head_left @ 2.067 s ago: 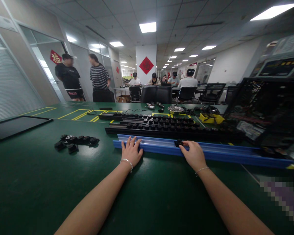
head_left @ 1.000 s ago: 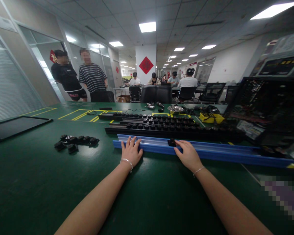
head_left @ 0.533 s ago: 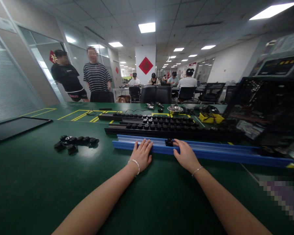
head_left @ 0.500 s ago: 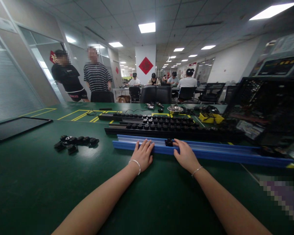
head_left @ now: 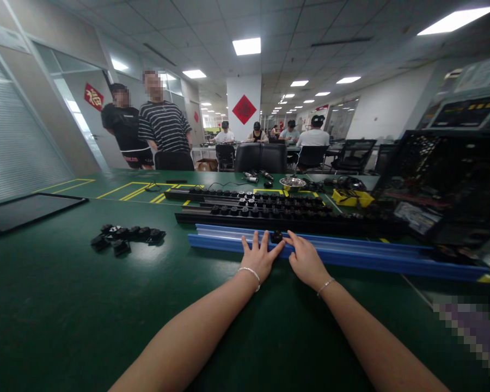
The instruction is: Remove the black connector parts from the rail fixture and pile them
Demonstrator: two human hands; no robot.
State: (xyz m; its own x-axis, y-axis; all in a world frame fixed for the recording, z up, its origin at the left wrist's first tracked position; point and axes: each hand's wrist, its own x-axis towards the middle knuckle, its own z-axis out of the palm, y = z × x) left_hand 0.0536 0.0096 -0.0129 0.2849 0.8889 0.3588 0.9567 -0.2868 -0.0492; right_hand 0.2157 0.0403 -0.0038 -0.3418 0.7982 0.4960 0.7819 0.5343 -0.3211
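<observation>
A long blue channel rail [head_left: 351,251] lies across the table in front of me, with a small black socket-like module [head_left: 276,236] seated in its groove. Spread over the near edge of the rail is my left hand [head_left: 258,260], open, with its fingertips in the channel and its thumb reaching toward the module's near side. From the right, my right hand [head_left: 308,262] rests against the rail; its index finger is stretched out to the module's right side, touching or nearly touching it, and the other fingers are loosely bent. Neither hand is wrapped around anything.
Beyond the blue rail lie black rails [head_left: 237,219] carrying rows of black modules. Loose black modules [head_left: 130,235] sit at left, near a dark tray [head_left: 32,211]. A metal bowl [head_left: 292,183], a yellow bin [head_left: 353,198] and a dark open-sided case [head_left: 433,185] stand farther off. People stand and sit beyond.
My left hand has slid right along the rail, up to the module, with its thumb now spread out. The module has shifted slightly left, and my right index finger has followed it.
</observation>
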